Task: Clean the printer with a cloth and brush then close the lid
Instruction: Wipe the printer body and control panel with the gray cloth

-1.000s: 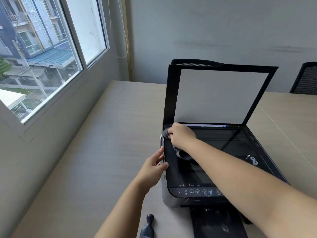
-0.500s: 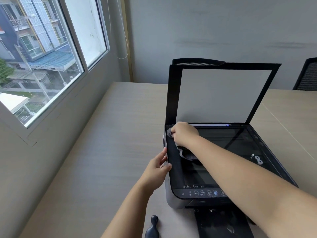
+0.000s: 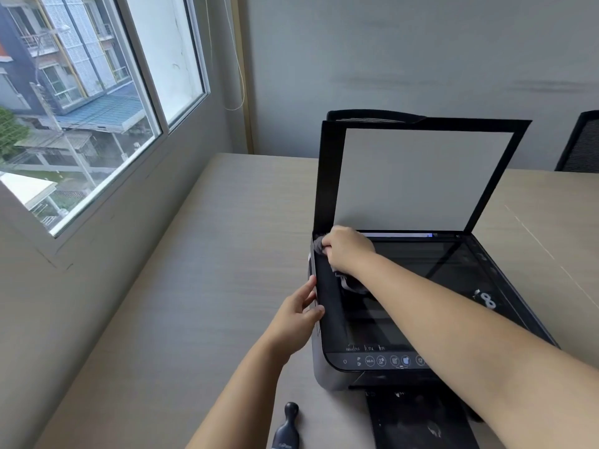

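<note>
Filling the far left of the view, a window (image 3: 97, 102) looks out on neighbouring buildings, and a thin cord (image 3: 238, 69) hangs down the wall corner beside it. Below it stretches the pale wood-grain tabletop (image 3: 201, 270). Near the bottom edge of the view a dark brush (image 3: 287, 427) lies on the tabletop, just left of the printer's front tray (image 3: 418, 419), only its handle end showing.

The person's left hand (image 3: 299, 314) rests against the left side of the printer (image 3: 327, 367), its thumb hooked over the top edge and its fingers lying along the side wall, gripping the printer's edge.

Further right, the right hand (image 3: 348, 251) is curled over a grey cloth (image 3: 319, 244) and presses it onto the far left corner of the scanner bed, close to the hinge. Part of the cloth trails out under the wrist onto the scanner glass (image 3: 421, 280).

The lid (image 3: 421, 179) stands raised and nearly upright behind the glass, its pale inner panel facing the camera. A row of round buttons (image 3: 382, 361) runs along the printer's front panel. At the far right edge of the view, a dark mesh chair (image 3: 580, 144) stands behind the tabletop against the grey wall (image 3: 405, 53).
</note>
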### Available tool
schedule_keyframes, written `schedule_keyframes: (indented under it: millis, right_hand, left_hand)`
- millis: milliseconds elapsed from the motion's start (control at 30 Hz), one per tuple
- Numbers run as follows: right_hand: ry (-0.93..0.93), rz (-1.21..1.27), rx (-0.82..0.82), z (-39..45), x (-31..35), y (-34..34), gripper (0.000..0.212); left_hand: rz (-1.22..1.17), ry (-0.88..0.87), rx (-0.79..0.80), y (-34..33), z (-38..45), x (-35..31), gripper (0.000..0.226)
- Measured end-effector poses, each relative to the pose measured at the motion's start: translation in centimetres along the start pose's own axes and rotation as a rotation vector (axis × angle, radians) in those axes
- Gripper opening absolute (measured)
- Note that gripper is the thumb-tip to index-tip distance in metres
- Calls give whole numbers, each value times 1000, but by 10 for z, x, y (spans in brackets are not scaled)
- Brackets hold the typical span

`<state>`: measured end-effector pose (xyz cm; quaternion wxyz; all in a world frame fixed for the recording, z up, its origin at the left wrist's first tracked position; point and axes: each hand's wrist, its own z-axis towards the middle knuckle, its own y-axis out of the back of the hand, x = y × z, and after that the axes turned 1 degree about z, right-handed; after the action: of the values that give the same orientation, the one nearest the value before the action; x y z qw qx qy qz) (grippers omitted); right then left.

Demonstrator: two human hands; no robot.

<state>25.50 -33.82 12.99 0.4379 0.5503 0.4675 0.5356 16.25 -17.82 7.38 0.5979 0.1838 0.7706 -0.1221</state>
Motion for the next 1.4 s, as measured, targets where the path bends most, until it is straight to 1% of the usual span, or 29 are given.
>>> schedule_keyframes:
  millis: [100,167,233,300,367,500,567,633,700,767,867,933,1033,1100,1167,1200,1300,1400]
  right_hand:
    - [-97,-6,-31,11,17,5,14]
    - [-111,-3,-36,12,22,2,18]
    - [-59,-20,-11,3,18,-1,9]
    - [4,-45,66,-17,13,3,4]
    - [60,-70,145,-48,12,7,9]
    - [189,-16,208,-128,17,14,15]
    - [246,4,232,-160,19,15,17]
    - [263,41,249,-178,15,13,17]
    - [241,89,221,-177,8,11,15]
    - [204,76,147,-160,4,8,14]
    - [134,27,48,-127,9,1,18]
    - [113,28,35,-126,14,-2,18]
    - [193,38,95,-157,13,0,18]
    - [232,37,116,-181,10,1,19]
    - [207,13,53,-197,2,-3,20]
    - [169,7,4,-204,-6,-5,20]
    - [-19,50,-168,-229,-41,-17,11]
    - [-293,57,-329,-262,-90,-23,7]
  left_hand:
    - [10,2,11,0,-2,-4,64]
    - [9,2,18,0,-4,-6,64]
    - [0,5,14,0,-5,-9,63]
    - [-7,6,8,1,-5,-9,62]
    - [-57,24,19,4,-6,-10,61]
    - [-303,90,-34,10,-7,-11,56]
    - [-281,94,-39,7,-7,-14,57]
    - [-219,87,-56,0,-9,-18,59]
    - [-183,77,-82,-5,-12,-21,62]
    - [-175,59,-110,-12,-15,-24,65]
    - [-212,28,-226,-25,-23,-23,58]
    - [-252,27,-288,-32,-30,-21,54]
    - [-289,28,-336,-34,-36,-13,53]
    - [-228,15,-351,-36,-38,-8,49]
    - [-99,-22,-362,-40,-41,-6,48]
    - [21,-57,-376,-45,-42,-5,49]
    - [413,-280,-374,-58,-47,-2,51]
    - [756,-475,-320,-67,-48,3,48]
